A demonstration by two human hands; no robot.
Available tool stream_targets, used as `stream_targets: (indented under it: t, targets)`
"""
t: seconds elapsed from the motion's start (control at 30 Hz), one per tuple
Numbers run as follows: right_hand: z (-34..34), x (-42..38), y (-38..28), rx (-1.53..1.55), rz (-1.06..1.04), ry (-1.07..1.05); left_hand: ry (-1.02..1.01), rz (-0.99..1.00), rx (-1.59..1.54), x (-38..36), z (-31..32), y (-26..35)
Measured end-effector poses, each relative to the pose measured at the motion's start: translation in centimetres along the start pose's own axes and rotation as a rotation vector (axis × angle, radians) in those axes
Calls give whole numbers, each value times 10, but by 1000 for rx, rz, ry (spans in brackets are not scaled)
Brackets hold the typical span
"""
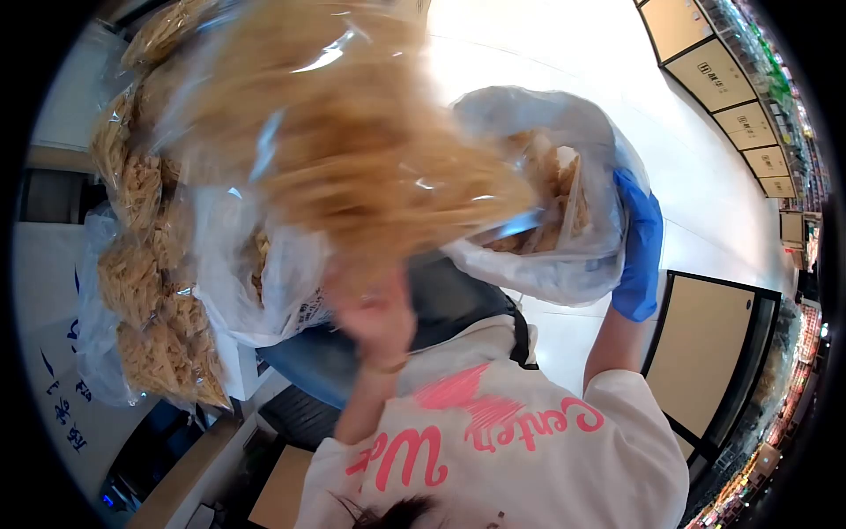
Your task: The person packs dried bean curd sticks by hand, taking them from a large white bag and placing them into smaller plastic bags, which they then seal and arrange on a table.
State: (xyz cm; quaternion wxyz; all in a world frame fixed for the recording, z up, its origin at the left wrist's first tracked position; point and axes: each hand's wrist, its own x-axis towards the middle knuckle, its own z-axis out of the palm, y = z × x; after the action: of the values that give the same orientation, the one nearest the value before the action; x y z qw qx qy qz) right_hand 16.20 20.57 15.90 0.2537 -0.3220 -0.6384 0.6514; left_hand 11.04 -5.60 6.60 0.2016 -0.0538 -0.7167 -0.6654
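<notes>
A large clear plastic bag of tan dried flakes or strips [352, 141] fills the upper middle, smeared by motion. My left hand [374, 309], bare and blurred, is closed on its lower end. The bag's tip reaches over the mouth of a white translucent plastic bag [582, 278], which holds more tan dried pieces [564, 189]. In a blue glove, my right hand [639, 247] grips the right side of this white bag; some of its fingers are hidden behind the plastic.
Several clear bags of the same dried pieces [167, 353] are stacked at the left. Beside them stands another white plastic bag [238, 282], partly covered. A dark seat [449, 300] lies below. Cabinets [714, 75] and shelves line the right side.
</notes>
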Motion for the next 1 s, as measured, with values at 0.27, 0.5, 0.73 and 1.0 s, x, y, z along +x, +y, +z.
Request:
stream_targets:
  t: [0.27,0.5,0.73,1.0]
  targets:
    - [26,-21,-21,-172,114,-115,-954,358,96,-57,91,8]
    - [10,-14,-9,-52,199,-57,-1215,35,202,1,55,-5]
    - [15,-15,-13,-157,256,-120,-301,-465,-103,35,-10,-58]
    - [-1,-1,-6,-235,89,-23,-575,-809,-604,76,24,-49]
